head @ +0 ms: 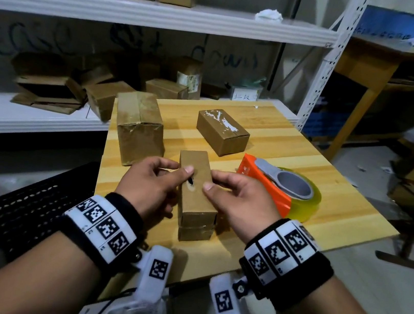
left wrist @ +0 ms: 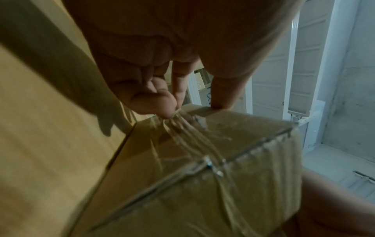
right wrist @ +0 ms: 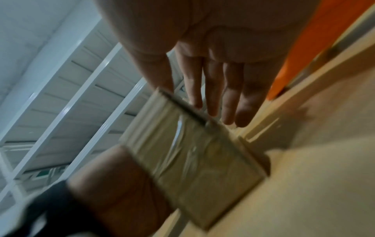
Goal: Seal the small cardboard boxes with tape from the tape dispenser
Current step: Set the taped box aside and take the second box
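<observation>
A narrow small cardboard box [head: 195, 200] lies lengthwise at the near middle of the wooden table [head: 341, 203], held between both hands. My left hand [head: 154, 184] grips its left side, thumb on the top face. In the left wrist view its curled fingers [left wrist: 162, 104] press wrinkled clear tape on the box [left wrist: 202, 184]. My right hand [head: 237, 199] holds the right side, thumb on top. Its fingers [right wrist: 233, 96] lie nearly straight along the box [right wrist: 194, 154]. The orange tape dispenser [head: 279, 189] with its yellowish roll lies just right of my right hand.
Two more cardboard boxes stand further back on the table: a taller one [head: 139, 128] at the left, and one with torn white label scraps [head: 221, 132]. White metal shelving [head: 154, 14] behind holds several boxes. A black perforated object [head: 18, 209] sits low at the left.
</observation>
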